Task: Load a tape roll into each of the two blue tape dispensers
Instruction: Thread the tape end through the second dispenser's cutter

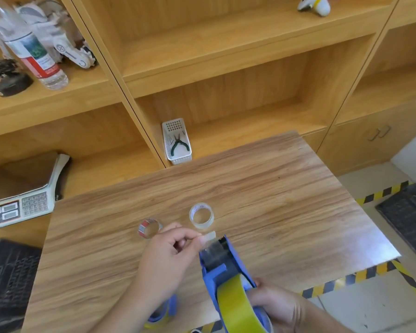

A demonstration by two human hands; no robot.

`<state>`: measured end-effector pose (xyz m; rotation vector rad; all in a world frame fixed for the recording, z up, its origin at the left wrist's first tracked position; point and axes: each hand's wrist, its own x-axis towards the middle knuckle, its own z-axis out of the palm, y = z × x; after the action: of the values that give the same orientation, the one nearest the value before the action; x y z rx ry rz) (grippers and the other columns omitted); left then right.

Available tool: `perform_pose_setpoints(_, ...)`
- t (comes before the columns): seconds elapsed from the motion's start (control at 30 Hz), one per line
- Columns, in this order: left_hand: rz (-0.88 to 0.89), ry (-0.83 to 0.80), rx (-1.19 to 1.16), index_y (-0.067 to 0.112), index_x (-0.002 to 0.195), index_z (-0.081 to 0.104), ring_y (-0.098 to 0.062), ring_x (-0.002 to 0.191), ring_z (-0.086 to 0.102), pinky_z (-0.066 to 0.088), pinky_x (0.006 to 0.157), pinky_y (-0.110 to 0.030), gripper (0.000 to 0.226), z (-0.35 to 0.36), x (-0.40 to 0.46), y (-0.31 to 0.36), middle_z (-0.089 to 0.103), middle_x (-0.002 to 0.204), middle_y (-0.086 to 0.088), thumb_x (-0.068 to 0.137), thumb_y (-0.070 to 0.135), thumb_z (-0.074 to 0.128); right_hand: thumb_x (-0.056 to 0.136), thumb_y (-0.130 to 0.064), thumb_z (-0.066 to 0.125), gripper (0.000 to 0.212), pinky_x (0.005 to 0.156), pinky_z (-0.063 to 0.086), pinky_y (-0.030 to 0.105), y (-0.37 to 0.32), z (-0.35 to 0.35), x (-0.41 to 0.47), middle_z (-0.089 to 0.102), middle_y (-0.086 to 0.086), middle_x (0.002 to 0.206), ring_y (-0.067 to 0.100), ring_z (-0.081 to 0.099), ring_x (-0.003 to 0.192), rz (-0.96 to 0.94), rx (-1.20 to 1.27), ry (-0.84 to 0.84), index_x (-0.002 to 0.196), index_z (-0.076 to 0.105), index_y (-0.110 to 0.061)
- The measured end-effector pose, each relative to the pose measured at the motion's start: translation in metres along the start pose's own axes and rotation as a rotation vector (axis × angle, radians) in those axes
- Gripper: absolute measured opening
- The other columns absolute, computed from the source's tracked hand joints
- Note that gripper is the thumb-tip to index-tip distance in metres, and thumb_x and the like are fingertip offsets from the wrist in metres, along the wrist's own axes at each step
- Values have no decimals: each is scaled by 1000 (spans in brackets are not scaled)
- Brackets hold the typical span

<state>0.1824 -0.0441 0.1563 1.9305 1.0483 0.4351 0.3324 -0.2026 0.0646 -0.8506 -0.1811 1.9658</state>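
Observation:
My right hand (277,306) grips a blue tape dispenser (222,267) at its rear, held above the near edge of the wooden table (274,200). A yellowish tape roll (237,306) sits in it. My left hand (170,255) pinches the loose tape end (209,236) at the dispenser's toothed front. A second blue dispenser (163,313) lies on the table under my left forearm, mostly hidden, with some yellow showing. Two small clear tape rolls rest further out: one with a red label (149,228) and one plain (201,215).
Wooden shelving stands behind the table. A white basket with pliers (177,143) sits in a shelf bay at the table's far edge. A weighing scale (21,203) is at left, a black crate (7,284) below it. Yellow-black floor tape (382,195) marks the right.

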Motion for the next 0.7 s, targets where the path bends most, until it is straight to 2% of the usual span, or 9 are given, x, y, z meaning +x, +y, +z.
perform_pose_setpoints(0.07,-37,-2,7,30,72,79,-3,60,46,37,61,-14,13,-1,2,-1,45,64,14,84,25,79,88,15,50,54,96,48,40,-4,-3,-1,69,23,114,33,69,106,12,-66,2,139,59,0)
perform_pose_setpoints(0.17,-113,1,-6,25,73,78,-4,55,39,34,56,-17,14,-1,3,-4,38,60,12,86,28,76,88,17,47,52,98,48,42,-8,-7,-1,68,24,115,36,67,110,54,-142,-17,137,59,4)
perform_pose_setpoints(0.3,-223,4,-69,27,75,79,-8,51,35,32,50,-17,14,-5,7,-11,37,57,9,88,31,74,78,13,56,53,105,45,44,-12,-6,0,67,23,117,39,63,118,63,-308,-8,130,63,6)
perform_pose_setpoints(0.37,-307,-71,-107,28,76,79,-5,52,42,36,57,-19,12,-4,7,-13,47,57,11,86,34,75,75,11,60,53,105,46,42,-15,-3,2,71,18,114,36,65,117,52,-393,-2,127,66,5)
perform_pose_setpoints(0.47,-500,-235,-269,21,76,80,-10,69,55,44,71,-28,14,0,8,-17,65,70,8,80,34,79,72,13,58,55,99,48,38,-16,3,3,69,18,112,33,65,115,65,-400,-20,128,62,9)
perform_pose_setpoints(0.53,-638,-315,-414,15,64,73,-17,65,55,44,62,-23,17,5,12,-23,62,68,-1,80,21,74,71,12,60,60,102,43,41,-14,4,6,65,20,118,36,61,122,60,-436,-29,131,59,8)
perform_pose_setpoints(0.6,-793,-406,-512,17,60,67,-14,54,58,49,55,-20,24,8,13,-29,61,63,-1,82,9,65,72,12,59,60,104,41,42,-11,-2,9,65,19,120,35,61,124,69,-489,-37,132,59,6)
perform_pose_setpoints(0.67,-909,-510,-570,18,74,67,-16,63,60,52,66,-25,6,8,14,-35,64,76,-4,70,14,70,73,12,59,62,107,40,41,-14,0,8,68,15,124,29,60,126,67,-528,-47,133,62,0)
perform_pose_setpoints(0.7,-941,-562,-572,17,82,66,-18,68,60,51,69,-27,21,9,15,-45,63,86,-6,62,18,73,75,15,58,64,109,38,40,-15,4,8,68,12,128,25,58,130,55,-562,-48,136,61,-5)
